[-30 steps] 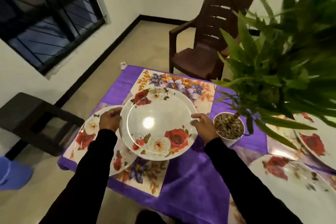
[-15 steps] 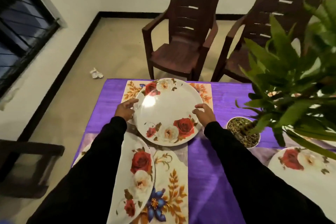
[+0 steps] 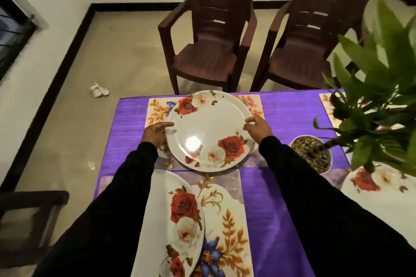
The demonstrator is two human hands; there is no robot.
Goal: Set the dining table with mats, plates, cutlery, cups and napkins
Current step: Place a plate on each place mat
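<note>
Over the floral place mat (image 3: 157, 110) before the brown plastic chair (image 3: 209, 36), our left hand (image 3: 155, 135) and right hand (image 3: 258, 127) grip the round white rose-patterned plate (image 3: 209, 123) by opposite rims.

White plate (image 3: 209, 126) w/ red roses, purple tablecloth (image 3: 290, 114).

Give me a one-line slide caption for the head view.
Both hands, left and right, hold a rose-patterned plate over the far floral mat on the purple tablecloth.

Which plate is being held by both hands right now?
The far plate over the far mat, left hand and right hand at its rim; other plates lie untouched.
</note>
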